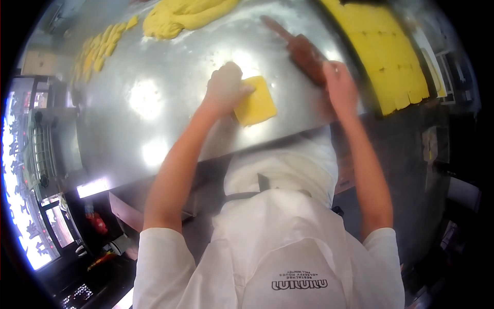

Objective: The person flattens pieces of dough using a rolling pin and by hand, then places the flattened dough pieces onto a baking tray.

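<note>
From my remote station I view, through the head camera, two bare hands over a steel worktable (pixel 118 131). The left hand (pixel 225 85) has its fingers curled inward and close together, its thumb reaching onto the upper left edge of a square yellow dough sheet (pixel 261 105); I cannot tell whether a corner is pinched beneath. The sheet lies near the table's front edge, between the two hands. The right hand (pixel 339 85) closes its thumb and fingers around the near end of a reddish-brown rolling pin (pixel 306 55), which slants away to the upper left, its far handle toward the back of the table. The remaining fingers of this hand are blurred, and I cannot resolve their spacing. At the rear lies a large mass of yellow dough (pixel 180 20); to its left, small yellow dough pieces (pixel 105 45) form a slanting cluster. At the right, a dark-edged tray (pixel 360 72) bears flat yellow dough squares (pixel 388 51), set closely side by side. Below, I note the person's white shirt (pixel 283 242).
</note>
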Available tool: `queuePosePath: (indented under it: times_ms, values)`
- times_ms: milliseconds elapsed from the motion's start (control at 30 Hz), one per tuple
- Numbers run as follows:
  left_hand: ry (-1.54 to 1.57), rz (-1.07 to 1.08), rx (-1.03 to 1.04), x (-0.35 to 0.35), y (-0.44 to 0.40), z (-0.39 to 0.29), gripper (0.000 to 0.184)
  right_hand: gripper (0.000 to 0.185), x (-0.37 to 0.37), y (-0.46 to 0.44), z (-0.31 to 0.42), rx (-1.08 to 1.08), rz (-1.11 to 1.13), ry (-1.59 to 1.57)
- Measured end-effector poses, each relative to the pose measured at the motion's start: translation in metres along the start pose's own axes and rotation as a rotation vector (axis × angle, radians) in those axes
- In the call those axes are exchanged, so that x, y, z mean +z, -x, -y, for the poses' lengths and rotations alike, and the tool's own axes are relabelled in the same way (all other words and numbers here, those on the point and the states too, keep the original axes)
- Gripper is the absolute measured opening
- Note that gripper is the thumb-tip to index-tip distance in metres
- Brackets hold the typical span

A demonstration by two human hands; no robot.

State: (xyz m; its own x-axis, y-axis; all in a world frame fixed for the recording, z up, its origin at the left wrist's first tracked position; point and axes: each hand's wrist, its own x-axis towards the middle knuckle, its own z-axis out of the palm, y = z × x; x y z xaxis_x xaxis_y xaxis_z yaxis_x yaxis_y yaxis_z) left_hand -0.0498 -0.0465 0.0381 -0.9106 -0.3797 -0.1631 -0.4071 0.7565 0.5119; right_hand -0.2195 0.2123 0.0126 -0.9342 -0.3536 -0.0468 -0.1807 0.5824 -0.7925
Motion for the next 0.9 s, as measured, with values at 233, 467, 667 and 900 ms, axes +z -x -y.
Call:
queuePosePath:
  times_ms: [233,467,667,900]
  values:
    - [0.279,-0.059,0.03,-0.009,0.014,-0.004,0.025,0.057,-0.002,0.01,-0.004,-0.103,-0.083,0.069]
    - [-0.144,-0.401,0.511,0.008,0.069,-0.005,0.032,0.059,0.003,0.014,-0.007,-0.118,-0.062,0.085]
    - [-0.017,-0.34,0.352,0.032,0.096,-0.008,0.062,0.073,0.004,0.033,-0.005,-0.206,-0.016,0.264]
    - [-0.216,-0.342,0.289,0.064,0.034,-0.029,0.099,0.077,0.011,0.03,-0.001,-0.243,-0.036,0.371]
